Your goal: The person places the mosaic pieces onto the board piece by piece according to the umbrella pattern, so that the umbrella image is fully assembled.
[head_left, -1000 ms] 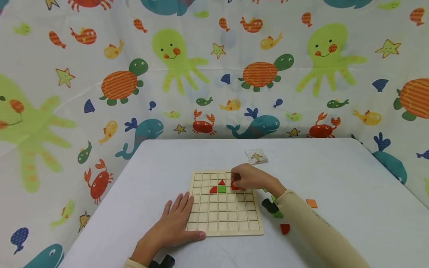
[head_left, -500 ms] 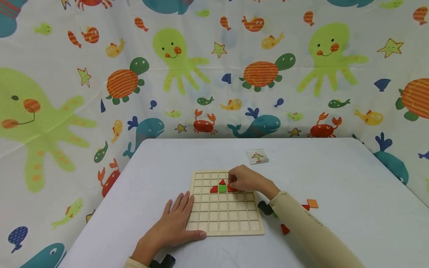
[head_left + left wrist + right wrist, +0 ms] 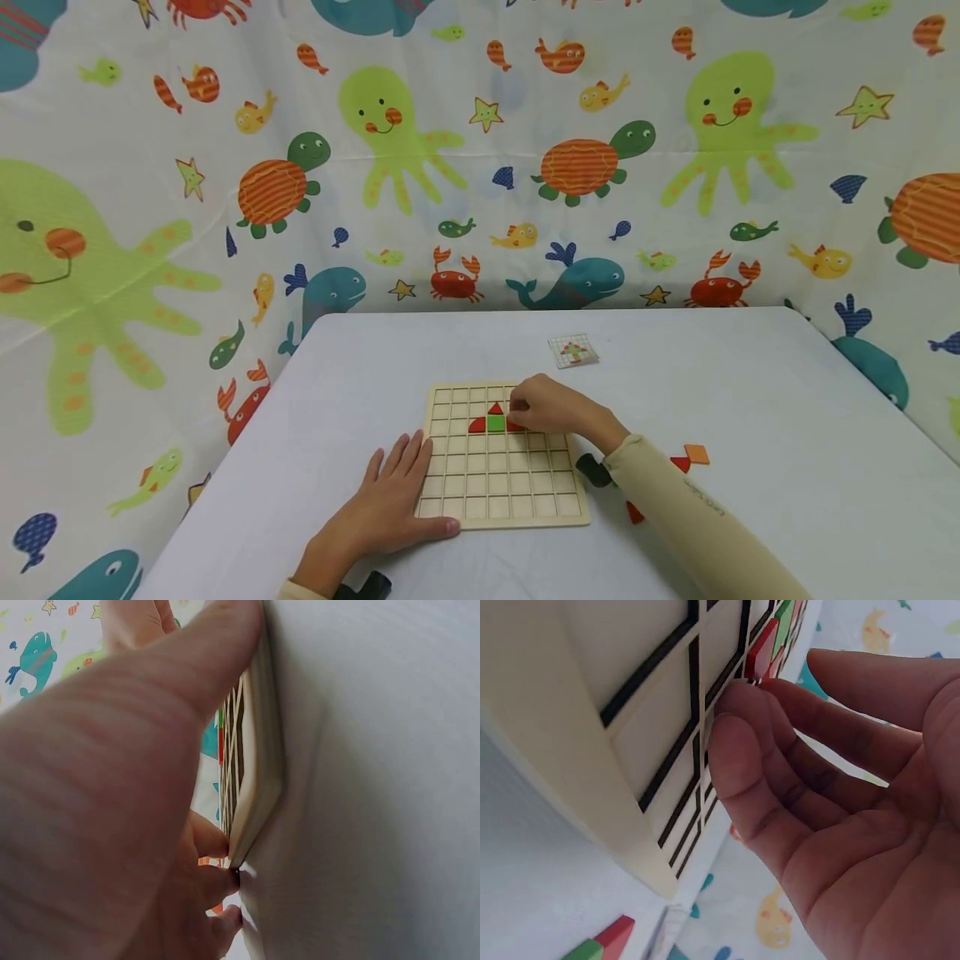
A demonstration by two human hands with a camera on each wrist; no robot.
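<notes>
A: Left hand (image 3: 392, 496)?
B: Unclenched, fingers outstretched, touching the wooden grid board (image 3: 498, 483) on the table (image 3: 757, 375).
A: Right hand (image 3: 551, 404)?
B: Loosely bent, thumb apart; fingertips at the red piece (image 3: 762, 650), on the board beside the green square (image 3: 496, 423).

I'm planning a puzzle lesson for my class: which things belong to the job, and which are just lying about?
In the job:
grid board
green square, red triangle and rounded red piece on it
red piece by the right hand
pattern card, probably the guide

Lying about:
orange square and loose red pieces, perhaps for later
sea-creature cloth, only backdrop
</notes>
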